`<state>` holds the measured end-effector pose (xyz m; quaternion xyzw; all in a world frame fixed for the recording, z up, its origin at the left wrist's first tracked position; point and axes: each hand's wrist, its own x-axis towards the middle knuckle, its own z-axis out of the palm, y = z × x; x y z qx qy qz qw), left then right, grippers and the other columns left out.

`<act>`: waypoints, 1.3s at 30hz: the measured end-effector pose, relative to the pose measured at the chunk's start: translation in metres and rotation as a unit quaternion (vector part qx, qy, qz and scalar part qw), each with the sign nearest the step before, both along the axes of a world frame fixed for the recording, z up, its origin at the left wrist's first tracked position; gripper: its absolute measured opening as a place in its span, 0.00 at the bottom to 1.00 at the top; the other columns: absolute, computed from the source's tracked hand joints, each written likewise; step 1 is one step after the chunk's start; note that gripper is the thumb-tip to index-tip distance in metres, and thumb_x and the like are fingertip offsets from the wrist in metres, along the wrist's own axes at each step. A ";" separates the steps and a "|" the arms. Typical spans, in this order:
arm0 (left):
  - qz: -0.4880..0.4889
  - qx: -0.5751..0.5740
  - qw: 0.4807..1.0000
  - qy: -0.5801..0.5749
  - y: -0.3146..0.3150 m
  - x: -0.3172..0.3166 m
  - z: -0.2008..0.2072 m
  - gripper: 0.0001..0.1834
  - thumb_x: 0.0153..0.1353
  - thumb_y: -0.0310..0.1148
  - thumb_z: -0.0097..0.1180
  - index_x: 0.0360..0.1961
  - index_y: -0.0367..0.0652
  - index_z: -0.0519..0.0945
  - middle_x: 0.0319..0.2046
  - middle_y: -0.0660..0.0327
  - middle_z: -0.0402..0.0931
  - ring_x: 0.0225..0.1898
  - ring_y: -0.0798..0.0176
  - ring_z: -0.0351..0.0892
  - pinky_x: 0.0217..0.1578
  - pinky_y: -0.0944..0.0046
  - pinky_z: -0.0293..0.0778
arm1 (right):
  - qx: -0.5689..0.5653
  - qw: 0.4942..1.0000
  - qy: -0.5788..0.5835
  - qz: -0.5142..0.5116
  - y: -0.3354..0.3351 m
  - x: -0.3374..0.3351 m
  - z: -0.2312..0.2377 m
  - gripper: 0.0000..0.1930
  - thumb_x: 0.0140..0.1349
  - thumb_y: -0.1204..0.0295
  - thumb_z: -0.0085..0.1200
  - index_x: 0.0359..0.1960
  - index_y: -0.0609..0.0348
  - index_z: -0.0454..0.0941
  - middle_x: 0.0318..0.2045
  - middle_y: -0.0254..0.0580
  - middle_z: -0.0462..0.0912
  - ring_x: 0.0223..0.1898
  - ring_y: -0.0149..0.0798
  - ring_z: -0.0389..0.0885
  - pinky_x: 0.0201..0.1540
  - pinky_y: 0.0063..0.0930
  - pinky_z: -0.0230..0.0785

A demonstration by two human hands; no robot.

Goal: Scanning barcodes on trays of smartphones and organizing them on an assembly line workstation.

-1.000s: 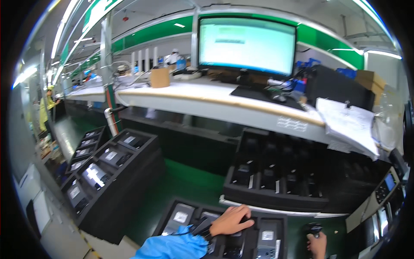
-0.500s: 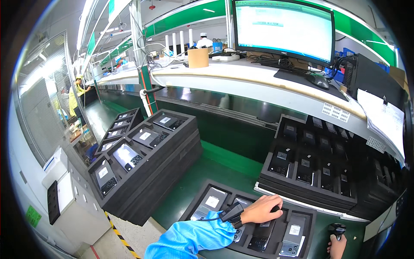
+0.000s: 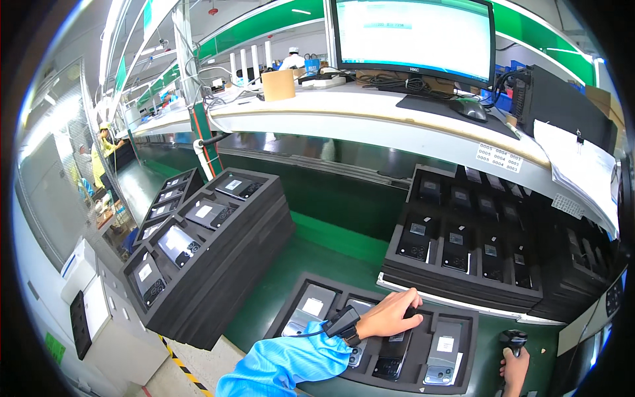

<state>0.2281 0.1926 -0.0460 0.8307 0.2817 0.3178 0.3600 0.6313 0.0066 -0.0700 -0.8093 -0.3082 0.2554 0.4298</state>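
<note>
Phone (image 3: 395, 341) under the left hand (image 3: 391, 315), in the black foam tray (image 3: 463, 321) on the green bench (image 3: 297, 264).
Left hand's fingers curl loosely over it, palm down; right hand (image 3: 514, 366) is clenched round a black scanner handle (image 3: 511, 341) at the lower edge.

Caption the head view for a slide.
Left hand rests on a phone in the black foam tray; right hand grips a handheld scanner.

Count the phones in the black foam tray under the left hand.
4 at least: a grey phone at the tray's left end, one partly behind the wrist, a dark one below the left hand, a grey one at right. The hand may hide more.
</note>
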 end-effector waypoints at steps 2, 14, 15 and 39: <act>0.001 0.003 1.000 -0.005 0.000 0.000 0.000 0.19 0.65 0.38 0.62 0.38 0.41 0.63 0.48 0.49 0.78 0.50 0.43 0.76 0.54 0.50 0.69 | 0.006 1.000 0.004 -0.003 -0.001 -0.003 0.001 0.09 0.63 0.70 0.57 0.42 0.60 0.77 0.18 0.35 0.75 0.11 0.28 0.70 0.12 0.25 0.62; -0.002 0.029 0.999 -0.042 0.001 0.004 -0.001 0.20 0.60 0.35 0.67 0.30 0.41 0.65 0.42 0.48 0.80 0.39 0.44 0.77 0.39 0.52 0.73 | -0.001 1.000 0.017 -0.022 -0.004 -0.019 0.019 0.09 0.62 0.71 0.60 0.41 0.61 0.78 0.19 0.34 0.77 0.15 0.27 0.72 0.16 0.24 0.65; 0.001 0.057 0.997 -0.052 0.002 0.003 -0.002 0.20 0.59 0.35 0.67 0.30 0.41 0.65 0.40 0.47 0.80 0.36 0.45 0.77 0.37 0.52 0.72 | 0.003 1.000 0.015 -0.021 -0.002 -0.023 0.022 0.10 0.62 0.71 0.61 0.41 0.61 0.78 0.20 0.34 0.77 0.15 0.27 0.72 0.16 0.24 0.65; 0.005 0.013 1.000 -0.025 0.001 0.000 0.002 0.22 0.55 0.35 0.71 0.24 0.42 0.65 0.43 0.52 0.81 0.39 0.52 0.79 0.38 0.56 0.74 | 0.091 0.980 -0.157 -0.081 -0.011 -0.034 0.021 0.26 0.60 0.71 0.65 0.60 0.58 0.73 0.40 0.42 0.80 0.38 0.34 0.78 0.40 0.28 0.73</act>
